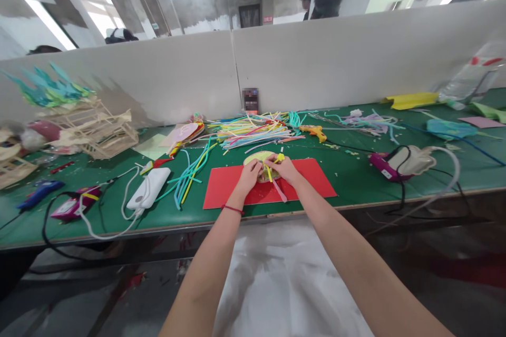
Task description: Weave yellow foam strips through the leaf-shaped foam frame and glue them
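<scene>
My left hand [251, 175], with a red cord at the wrist, is closed in a pinch over a round yellow-green piece [253, 157]. My right hand [285, 170] is closed beside it, the fingertips of both hands nearly meeting. Between them runs a yellow fuzzy pipe cleaner [270, 174], its bent end [279, 158] sticking up by the right fingers. Below the right hand a pink strip [280, 191] slants down. What exactly the left fingertips grip is hidden. Under everything lies a red card [221, 187] at the table's near edge.
Many coloured pipe cleaners [253, 134] are heaped behind the card, beside a yellow glue gun [315, 131]. A white power bank [149, 188] and loose stems [193, 174] lie left. Wooden models [105, 134] stand far left. Cables and a purple device [385, 167] lie right.
</scene>
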### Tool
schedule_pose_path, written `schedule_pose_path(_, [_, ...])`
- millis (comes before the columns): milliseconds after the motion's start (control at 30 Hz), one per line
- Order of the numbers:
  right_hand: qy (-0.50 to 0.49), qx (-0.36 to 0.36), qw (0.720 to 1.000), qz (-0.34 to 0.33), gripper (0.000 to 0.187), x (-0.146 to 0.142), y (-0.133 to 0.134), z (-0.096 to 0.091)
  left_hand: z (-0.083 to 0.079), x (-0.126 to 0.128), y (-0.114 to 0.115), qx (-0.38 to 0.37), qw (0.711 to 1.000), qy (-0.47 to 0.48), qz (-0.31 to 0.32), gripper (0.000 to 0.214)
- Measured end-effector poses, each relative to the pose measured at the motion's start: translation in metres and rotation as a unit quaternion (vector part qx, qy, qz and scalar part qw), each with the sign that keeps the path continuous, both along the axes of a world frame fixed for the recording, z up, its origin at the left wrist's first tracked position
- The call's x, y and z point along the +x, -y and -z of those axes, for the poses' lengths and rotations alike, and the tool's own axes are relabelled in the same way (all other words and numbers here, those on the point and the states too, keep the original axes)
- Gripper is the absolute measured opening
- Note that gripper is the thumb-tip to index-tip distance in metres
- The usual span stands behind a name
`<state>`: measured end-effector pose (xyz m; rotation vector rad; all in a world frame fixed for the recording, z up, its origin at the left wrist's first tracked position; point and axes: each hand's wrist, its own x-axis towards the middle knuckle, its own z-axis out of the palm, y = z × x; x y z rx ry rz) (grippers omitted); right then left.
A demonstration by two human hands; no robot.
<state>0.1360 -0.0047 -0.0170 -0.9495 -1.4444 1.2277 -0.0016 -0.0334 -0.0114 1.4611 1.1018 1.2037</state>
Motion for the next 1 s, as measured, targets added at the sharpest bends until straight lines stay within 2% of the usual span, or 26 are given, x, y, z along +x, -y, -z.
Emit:
schedule_pose_path(100, [-0.013, -0.006, 1.000, 0.000, 0.030, -0.0002, -0.0001, -0.0002, -0.0006, 0.0023, 0.0007, 0.002, 1.000, 0.014, 0.003, 0.034])
schedule_pose_path(267, [-0.034, -0.025, 0.999, 0.006, 0.031, -0.0011, -0.0007, 0.0011, 0.0005, 0.0048, 0.0020, 0.010, 0.999, -0.019, -0.033, 0.031])
schedule_pose_path(400, [-0.039, -0.027, 0.999, -0.006, 0.031, -0.0003, -0.0007, 0.0024, 0.0007, 0.0036, 0.0034, 0.027, 0.999, -0.033, -0.023, 0.027])
schedule_pose_path(733, [-0.006, 0.003, 1.000, -0.024, 0.031, -0.0003, 0.0000, 0.0018, 0.0040, 0.0012, -0.0014, -0.014, 1.000, -0.011, -0.023, 0.023])
schedule_pose_path(900, [-0.063, -0.027, 0.997, -0.028, 0.032, -0.0014, 0.0007, 0.0007, 0.0023, -0.0001, -0.0009, 0.063, 0.993, -0.077, -0.071, 0.022])
schedule_pose_path(1000, [-0.065, -0.039, 0.997, -0.027, 0.034, -0.0015, -0.0004, 0.0020, 0.0034, -0.0012, -0.0016, 0.088, 0.985, -0.093, -0.114, 0.025])
